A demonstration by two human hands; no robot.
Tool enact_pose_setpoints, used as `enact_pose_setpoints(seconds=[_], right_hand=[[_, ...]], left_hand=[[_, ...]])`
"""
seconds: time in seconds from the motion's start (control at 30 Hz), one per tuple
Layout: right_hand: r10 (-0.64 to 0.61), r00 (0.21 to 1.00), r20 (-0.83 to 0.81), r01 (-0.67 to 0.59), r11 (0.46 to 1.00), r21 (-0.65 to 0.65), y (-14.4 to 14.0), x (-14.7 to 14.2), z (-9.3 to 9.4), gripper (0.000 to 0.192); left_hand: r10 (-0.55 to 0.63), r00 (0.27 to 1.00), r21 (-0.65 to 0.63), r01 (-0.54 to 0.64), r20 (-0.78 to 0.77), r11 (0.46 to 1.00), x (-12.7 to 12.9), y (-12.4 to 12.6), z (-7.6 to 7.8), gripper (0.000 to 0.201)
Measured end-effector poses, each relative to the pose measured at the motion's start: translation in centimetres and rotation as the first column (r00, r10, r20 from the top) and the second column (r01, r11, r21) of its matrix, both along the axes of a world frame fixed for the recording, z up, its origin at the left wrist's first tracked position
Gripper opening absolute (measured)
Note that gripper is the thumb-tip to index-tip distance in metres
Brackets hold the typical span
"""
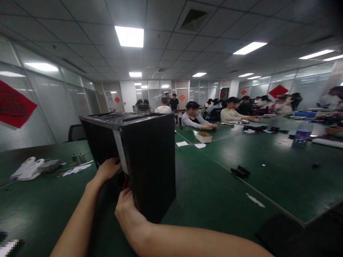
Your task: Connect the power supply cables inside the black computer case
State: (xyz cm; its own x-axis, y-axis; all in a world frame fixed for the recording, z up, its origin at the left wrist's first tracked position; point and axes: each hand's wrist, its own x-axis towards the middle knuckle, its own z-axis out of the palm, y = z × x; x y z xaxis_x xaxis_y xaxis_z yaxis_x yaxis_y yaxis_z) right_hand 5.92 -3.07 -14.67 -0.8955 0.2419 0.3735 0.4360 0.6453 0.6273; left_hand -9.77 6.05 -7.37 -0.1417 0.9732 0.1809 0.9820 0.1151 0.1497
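A green worktop (214, 185) fills the lower frame. At centre stands a black computer case (150, 164), blocking the view behind. The left hand (108, 169) and right hand (127, 207) curl around its near edge. White bags (26, 168) lie at left, a small cardboard box (204, 137) beyond.

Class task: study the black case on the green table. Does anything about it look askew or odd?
Yes. The black computer case stands tilted, its top leaning left. The left hand and right hand grip its near corner edge.
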Motion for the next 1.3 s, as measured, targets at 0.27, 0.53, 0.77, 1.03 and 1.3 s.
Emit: enact_pose_setpoints(seconds=[0.27,0.53,0.77,1.03,1.3], right_hand=[[-0.166,0.984,-0.065,0.166,0.986,-0.012,5.6,7.9,0.5,0.027],[-0.149,0.981,-0.128,0.124,0.974,-0.188,15.8,17.6,0.3,0.042],[-0.167,0.974,-0.154,0.137,0.972,-0.189,17.2,20.5,-0.2,0.04],[-0.247,0.954,-0.173,0.207,0.953,-0.221,15.5,19.9,-0.5,0.039],[-0.517,0.828,-0.217,0.399,0.814,-0.422,12.7,17.7,1.8,0.06]], left_hand=[[-0.043,0.988,-0.107,0.027,-0.151,0.994,-0.4,2.5,-2.2,0.06],[-0.205,0.97,-0.161,0.183,-0.134,0.97,5.3,0.9,-1.7,0.088],[-0.376,0.925,-0.331,0.337,-0.059,0.881,7.7,0.0,-1.6,0.044],[-0.392,0.918,-0.381,0.385,0.061,0.841,6.9,-0.2,-1.2,0.035],[-0.41,0.901,-0.375,0.432,0.141,0.82,6.9,0.2,-1.5,0.036]])
